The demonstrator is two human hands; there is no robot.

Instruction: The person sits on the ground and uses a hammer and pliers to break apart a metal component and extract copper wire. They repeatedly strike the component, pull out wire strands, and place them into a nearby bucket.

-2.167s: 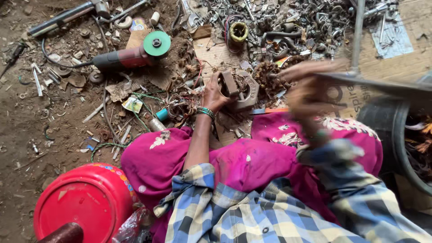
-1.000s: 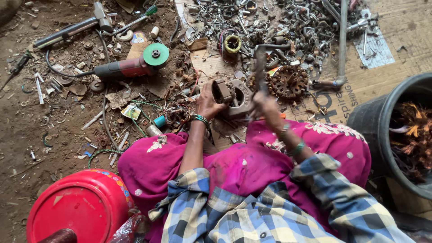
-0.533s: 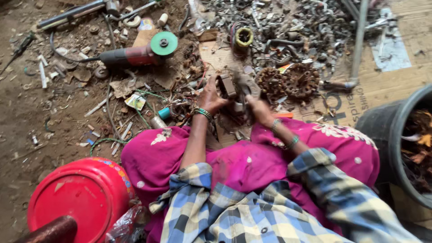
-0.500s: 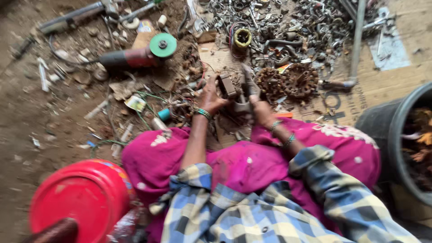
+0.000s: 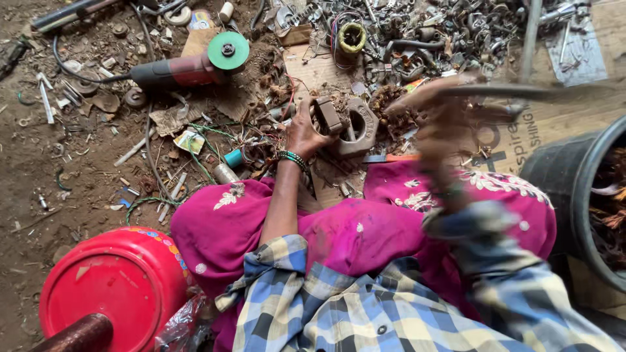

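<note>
Left hand [image 5: 306, 130] gripping grey metal motor stator [image 5: 345, 124] | right hand [image 5: 443, 117] blurred at 3 o'clock, holding dark rod [image 5: 508, 91] | copper still inside.

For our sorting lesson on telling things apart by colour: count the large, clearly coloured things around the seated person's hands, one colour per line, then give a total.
Red: 2, the round red plastic tub and the red-bodied angle grinder
Green: 1, the grinder's round green disc
Black: 1, the black rubber bucket
Yellow: 1, the yellow wire coil
Total: 5
</note>
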